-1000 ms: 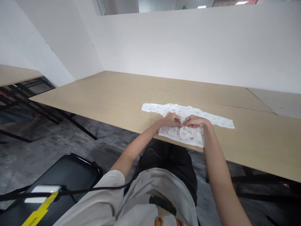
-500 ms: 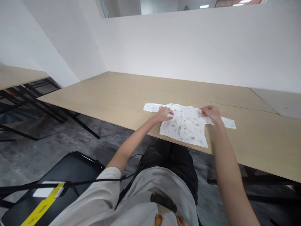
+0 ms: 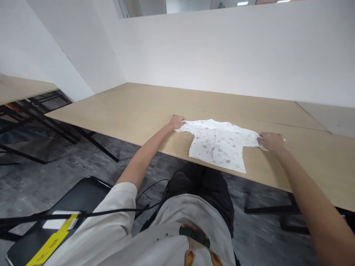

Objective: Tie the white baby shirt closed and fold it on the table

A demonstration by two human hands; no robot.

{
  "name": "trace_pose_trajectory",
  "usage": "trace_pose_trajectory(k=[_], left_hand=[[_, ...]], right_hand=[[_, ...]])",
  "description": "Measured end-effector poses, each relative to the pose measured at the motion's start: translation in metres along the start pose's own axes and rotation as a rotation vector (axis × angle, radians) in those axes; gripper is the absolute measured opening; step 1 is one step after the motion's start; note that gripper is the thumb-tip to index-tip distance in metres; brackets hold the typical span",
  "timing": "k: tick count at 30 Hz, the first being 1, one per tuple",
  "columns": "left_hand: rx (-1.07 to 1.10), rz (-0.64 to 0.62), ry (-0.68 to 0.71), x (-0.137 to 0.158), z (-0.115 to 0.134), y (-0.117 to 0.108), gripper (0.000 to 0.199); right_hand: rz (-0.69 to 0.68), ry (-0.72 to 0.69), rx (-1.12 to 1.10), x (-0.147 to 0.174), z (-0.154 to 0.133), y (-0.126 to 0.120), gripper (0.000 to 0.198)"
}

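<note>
A small white shirt (image 3: 219, 145) with a faint print is laid flat on the bench (image 3: 133, 111), near the bench's front edge, its hem reaching just over that edge and its sleeves stretched out to either side. The end of the sleeve on the shirt's left side is covered by the left hand (image 3: 176, 121), which is pressed down on it; whether the cloth is pinched or only held flat cannot be told. The end of the opposite sleeve is covered by the right hand (image 3: 271, 141), laid palm down with the fingers loosely together (only a sliver of cloth shows beyond the fingertips). Both arms are stretched well apart, the shirt between them. A black chair (image 3: 83, 195) stands below and left of the shirt, off the bench, with a cable (image 3: 116, 211) lying across it.
</note>
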State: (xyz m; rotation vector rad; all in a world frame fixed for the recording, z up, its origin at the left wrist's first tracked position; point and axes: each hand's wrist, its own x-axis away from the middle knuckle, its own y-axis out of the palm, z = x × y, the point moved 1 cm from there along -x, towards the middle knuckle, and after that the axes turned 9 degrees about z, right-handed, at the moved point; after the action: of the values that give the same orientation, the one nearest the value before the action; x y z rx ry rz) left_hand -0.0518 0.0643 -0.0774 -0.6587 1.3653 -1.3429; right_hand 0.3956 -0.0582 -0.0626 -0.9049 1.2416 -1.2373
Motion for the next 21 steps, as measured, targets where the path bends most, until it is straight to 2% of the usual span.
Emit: trace_pose_trajectory(k=[2, 3, 7, 9, 10, 12, 16, 19, 21], left_hand=[[0.002, 0.107, 0.016, -0.020, -0.002, -0.024, 0.030], [0.013, 0.191, 0.034, -0.032, -0.003, -0.040, 0.032], [0.084, 0.520, 0.148, -0.071, -0.001, -0.107, 0.051], [0.086, 0.593, 0.180, -0.074, 0.001, -0.126, 0.059], [0.081, 0.603, 0.192, -0.071, 0.002, -0.128, 0.061], [0.062, 0.577, 0.214, -0.053, 0.003, -0.119, 0.061], [0.004, 0.389, 0.248, 0.005, -0.003, -0.067, 0.048], [0.001, 0.200, 0.330, 0.050, -0.011, -0.033, 0.031], [0.027, 0.141, 0.352, 0.076, -0.019, -0.022, 0.022]], right_hand=[[0.013, 0.085, -0.005, -0.010, 0.006, -0.028, 0.029], [0.074, 0.149, -0.010, -0.015, 0.010, -0.044, 0.031], [0.533, 0.335, 0.013, -0.028, 0.031, -0.104, 0.044], [0.719, 0.313, 0.018, -0.026, 0.038, -0.116, 0.052], [0.754, 0.280, 0.025, -0.022, 0.039, -0.114, 0.053], [0.698, 0.174, 0.054, -0.011, 0.039, -0.099, 0.046], [0.471, -0.114, 0.101, 0.029, 0.029, -0.042, 0.033], [0.391, -0.270, 0.021, 0.064, 0.025, -0.008, 0.026], [0.371, -0.322, -0.047, 0.084, 0.026, 0.005, 0.023]])
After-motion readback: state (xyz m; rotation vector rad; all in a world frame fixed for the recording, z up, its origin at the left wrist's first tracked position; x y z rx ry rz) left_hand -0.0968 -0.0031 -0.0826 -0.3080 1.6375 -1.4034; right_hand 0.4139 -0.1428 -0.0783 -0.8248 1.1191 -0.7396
